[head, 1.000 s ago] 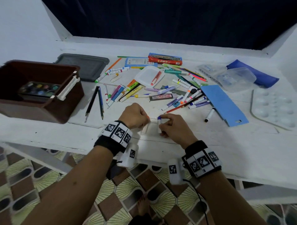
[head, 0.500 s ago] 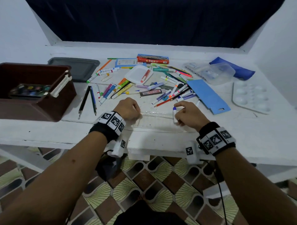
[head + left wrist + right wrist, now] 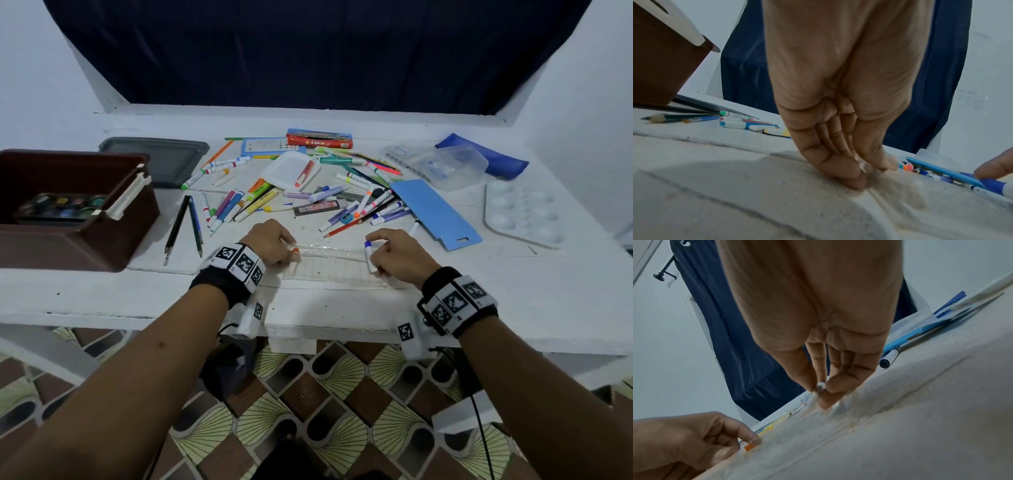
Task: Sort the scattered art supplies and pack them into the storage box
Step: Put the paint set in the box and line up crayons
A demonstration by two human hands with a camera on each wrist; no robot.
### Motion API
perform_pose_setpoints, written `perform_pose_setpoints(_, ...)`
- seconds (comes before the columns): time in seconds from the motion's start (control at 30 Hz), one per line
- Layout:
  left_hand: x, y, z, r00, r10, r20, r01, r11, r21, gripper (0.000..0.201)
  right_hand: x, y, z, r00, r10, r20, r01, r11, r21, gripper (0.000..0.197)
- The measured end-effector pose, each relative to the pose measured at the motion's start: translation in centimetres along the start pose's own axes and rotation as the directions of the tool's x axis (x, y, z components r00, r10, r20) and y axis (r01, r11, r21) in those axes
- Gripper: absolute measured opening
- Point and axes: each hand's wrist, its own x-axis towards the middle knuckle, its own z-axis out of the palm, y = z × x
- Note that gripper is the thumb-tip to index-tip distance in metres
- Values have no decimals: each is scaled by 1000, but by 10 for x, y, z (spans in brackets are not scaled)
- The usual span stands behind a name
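Note:
A clear plastic marker sleeve [image 3: 330, 265] lies stretched along the table's front edge between my hands. My left hand [image 3: 274, 245] pinches its left end, where an orange-capped marker [image 3: 295, 254] sits at the fingertips; the left wrist view shows thumb and fingers [image 3: 838, 167] closed on clear plastic. My right hand [image 3: 394, 250] pinches a white marker with a blue cap [image 3: 369, 255] at the sleeve's right end, and its white end [image 3: 819, 387] shows between the fingertips. The brown storage box [image 3: 137, 219] stands at the left with a watercolour palette [image 3: 61, 205] inside.
Behind my hands lies a heap of loose markers and pencils [image 3: 342, 202]. Two dark pencils [image 3: 178, 226] lie beside the box, and its grey lid [image 3: 154, 157] lies behind it. A blue card [image 3: 435, 212], a clear tub [image 3: 448, 164], a blue pouch [image 3: 486, 154] and a white palette [image 3: 524, 212] fill the right.
My hands were close together at the table's middle. They have moved apart, drawing the clear sleeve out flat between them, left holding the orange-capped end and right the blue-capped marker.

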Motion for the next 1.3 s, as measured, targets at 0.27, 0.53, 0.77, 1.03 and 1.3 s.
perform_pose_setpoints(0.27, 3, -3, -6, 997, -43, 71, 49, 995, -83, 25, 2, 2, 1, 1000, -21, 8, 22, 995, -93, 37)
perform_pose_setpoints(0.53, 6, -2, -8, 987, -63, 146, 86, 984, -158, 31, 0, -7, -1, 1000, -17, 23, 19, 997, -73, 37)
perform_pose_setpoints(0.77, 5, -4, -7, 988, -69, 135, 100, 965, -242, 24, -7, -44, 21, 990, -88, 110, 99, 991, -90, 19)
perform_pose_setpoints(1.03, 5, -9, -12, 979, -76, 189, 150, 898, -414, 6, 7, -76, 75, 993, -14, 115, 13, 1000, 11, 5)
perform_pose_setpoints(1.3, 14, -14, -14, 963, -54, 262, 174, 870, -460, 14, 15, -80, 81, 999, 29, 18, -26, 989, -148, 10)
